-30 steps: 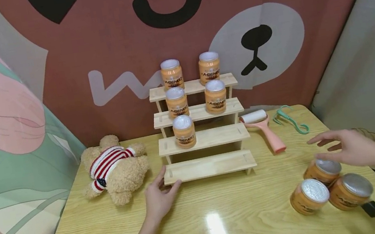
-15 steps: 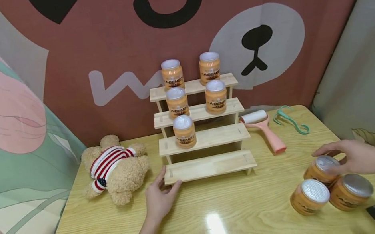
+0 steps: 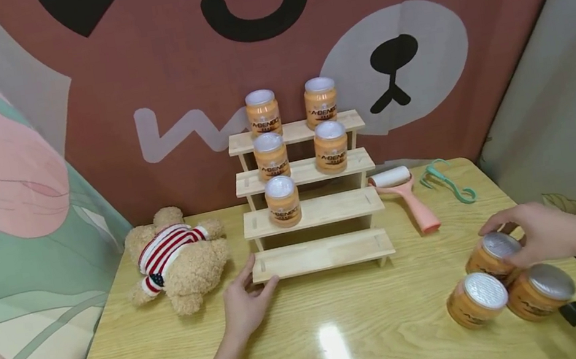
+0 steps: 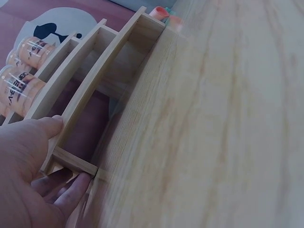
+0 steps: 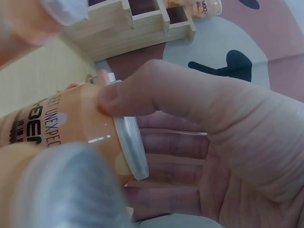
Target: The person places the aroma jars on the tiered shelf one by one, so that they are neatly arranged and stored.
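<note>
At the right of the table, my right hand (image 3: 553,233) grips an orange jar (image 3: 480,263) with a silver lid from above. In the right wrist view, the thumb presses the jar's side just below the lid (image 5: 133,149), with the fingers round the far side. Two matching jars stand close by, a front jar (image 3: 469,304) and a right-hand jar (image 3: 531,299). My left hand (image 3: 244,307) holds the left end of a stepped wooden rack (image 3: 327,254) at its lowest step. Its thumb lies on the front edge, its fingers at the end support (image 4: 73,160).
Two jars each stand on the top and second steps, and a single jar (image 3: 284,205) sits left on the third. A teddy bear (image 3: 183,260) lies left of the rack. To the right lie a pink lint roller (image 3: 415,207) and a green hook (image 3: 451,186).
My right hand has come down from above the jars, and its thumb and fingers have closed round the rear one. My left hand has stayed on the rack.
</note>
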A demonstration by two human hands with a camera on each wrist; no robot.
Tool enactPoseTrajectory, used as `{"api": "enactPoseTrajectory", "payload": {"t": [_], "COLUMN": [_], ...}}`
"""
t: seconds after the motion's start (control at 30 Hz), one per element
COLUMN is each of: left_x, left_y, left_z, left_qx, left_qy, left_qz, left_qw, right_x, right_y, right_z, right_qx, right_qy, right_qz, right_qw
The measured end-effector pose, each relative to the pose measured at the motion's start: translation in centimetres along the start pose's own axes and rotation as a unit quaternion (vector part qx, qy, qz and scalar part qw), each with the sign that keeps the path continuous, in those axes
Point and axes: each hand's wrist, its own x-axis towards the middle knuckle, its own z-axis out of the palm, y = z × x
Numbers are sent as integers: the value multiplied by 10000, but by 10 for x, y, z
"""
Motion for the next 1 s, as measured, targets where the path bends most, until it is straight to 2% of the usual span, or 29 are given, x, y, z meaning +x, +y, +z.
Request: {"api": "enactPoseTrajectory", "payload": {"t": [0.1, 0.27, 0.4, 1.0], "left_x": [2, 4, 4, 4], "left_y": [0, 0, -1, -3], "left_z": [1, 1, 1, 3], "left_qx": [26, 100, 123, 151], "left_qy": [35, 242, 285, 276], "left_qz": [36, 52, 36, -2], "left_qw": [10000, 9996, 9995, 9995], "right_x": [7, 24, 35, 70], "right_y": [-7, -21, -31, -72], "right_z": [-9, -22, -28, -46], "right_qx": [-123, -638, -876, -1395], "right_qy": [175, 764, 1029, 1201], "right_qz": [54, -342, -560, -1048], "right_qw": [9998, 9944, 9892, 9773]}}
